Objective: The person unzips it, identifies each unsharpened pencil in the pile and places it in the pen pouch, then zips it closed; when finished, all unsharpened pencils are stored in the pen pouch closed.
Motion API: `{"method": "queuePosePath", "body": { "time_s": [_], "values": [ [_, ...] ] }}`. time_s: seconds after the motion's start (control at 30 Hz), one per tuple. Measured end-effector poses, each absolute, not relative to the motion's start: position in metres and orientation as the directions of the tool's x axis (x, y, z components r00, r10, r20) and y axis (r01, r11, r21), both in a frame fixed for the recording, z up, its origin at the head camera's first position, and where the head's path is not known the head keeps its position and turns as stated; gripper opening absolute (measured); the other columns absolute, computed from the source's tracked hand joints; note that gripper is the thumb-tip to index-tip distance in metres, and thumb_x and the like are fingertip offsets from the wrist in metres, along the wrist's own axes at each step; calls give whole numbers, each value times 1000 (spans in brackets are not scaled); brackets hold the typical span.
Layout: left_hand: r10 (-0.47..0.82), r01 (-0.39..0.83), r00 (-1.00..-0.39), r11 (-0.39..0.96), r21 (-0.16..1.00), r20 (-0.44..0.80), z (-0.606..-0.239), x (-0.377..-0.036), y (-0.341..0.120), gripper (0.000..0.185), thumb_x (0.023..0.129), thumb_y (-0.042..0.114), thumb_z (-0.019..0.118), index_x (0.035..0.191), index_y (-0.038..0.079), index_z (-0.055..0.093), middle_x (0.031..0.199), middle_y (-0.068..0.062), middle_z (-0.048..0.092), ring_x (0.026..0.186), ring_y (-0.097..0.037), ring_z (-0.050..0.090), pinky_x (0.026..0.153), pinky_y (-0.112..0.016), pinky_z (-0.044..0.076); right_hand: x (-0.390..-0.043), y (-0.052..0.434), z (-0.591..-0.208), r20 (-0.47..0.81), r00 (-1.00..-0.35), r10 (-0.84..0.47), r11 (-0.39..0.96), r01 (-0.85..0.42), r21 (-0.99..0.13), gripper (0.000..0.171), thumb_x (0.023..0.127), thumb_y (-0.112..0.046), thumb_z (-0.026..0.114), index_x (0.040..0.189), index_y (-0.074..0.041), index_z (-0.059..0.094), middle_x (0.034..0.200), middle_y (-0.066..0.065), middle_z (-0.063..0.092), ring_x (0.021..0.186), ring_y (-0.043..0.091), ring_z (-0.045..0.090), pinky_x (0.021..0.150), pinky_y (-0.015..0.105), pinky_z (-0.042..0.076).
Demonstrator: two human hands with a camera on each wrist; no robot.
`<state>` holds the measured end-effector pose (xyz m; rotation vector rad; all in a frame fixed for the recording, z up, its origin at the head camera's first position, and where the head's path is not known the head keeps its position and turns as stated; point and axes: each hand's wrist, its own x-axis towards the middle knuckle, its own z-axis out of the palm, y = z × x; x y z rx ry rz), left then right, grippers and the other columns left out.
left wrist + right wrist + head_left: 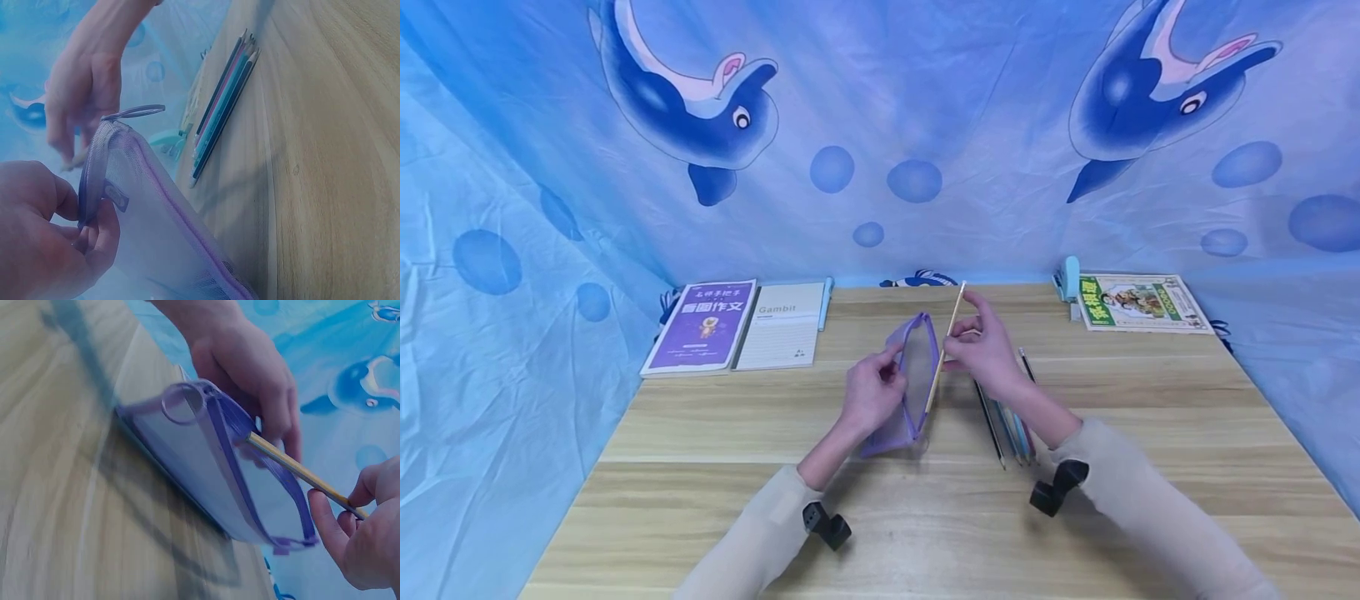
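At table centre, a mesh pouch (908,383) is pinched by the left hand (868,396); at its three o'clock, a pencil (945,346) is gripped by the right hand (988,350).

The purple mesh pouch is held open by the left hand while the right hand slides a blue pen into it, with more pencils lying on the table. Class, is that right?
Not quite. The right hand pinches a yellow wooden pencil, not a blue pen, as the right wrist view shows. The left hand does hold the purple mesh pouch open, and more pencils lie on the table.
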<state>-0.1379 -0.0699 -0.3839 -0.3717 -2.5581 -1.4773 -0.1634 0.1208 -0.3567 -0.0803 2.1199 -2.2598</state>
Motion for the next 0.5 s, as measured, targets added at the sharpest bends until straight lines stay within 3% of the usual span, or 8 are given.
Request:
{"method": "queuePosePath", "body": {
  "time_s": [0.2, 0.5],
  "values": [
    [132, 295, -955, 485, 823, 265, -384, -138, -68, 49, 80, -7, 62, 129, -8, 61, 84, -10, 64, 75, -21, 62, 66, -28, 57, -156, 103, -365, 13, -996, -84, -7, -12, -1000, 90, 80, 18, 60, 157, -12, 24, 106, 24, 52, 85, 31, 63, 69, 43, 61],
    [122, 296, -955, 490, 820, 272, -382, -138, -68, 48, 81, -6, 64, 128, -8, 62, 82, -9, 63, 73, -20, 62, 65, -30, 57, -145, 92, -372, 37, -994, -100, 199, -57, -978, 85, 81, 11, 68, 155, -8, 29, 103, 19, 59, 86, 28, 66, 66, 35, 61]
  ]
}}
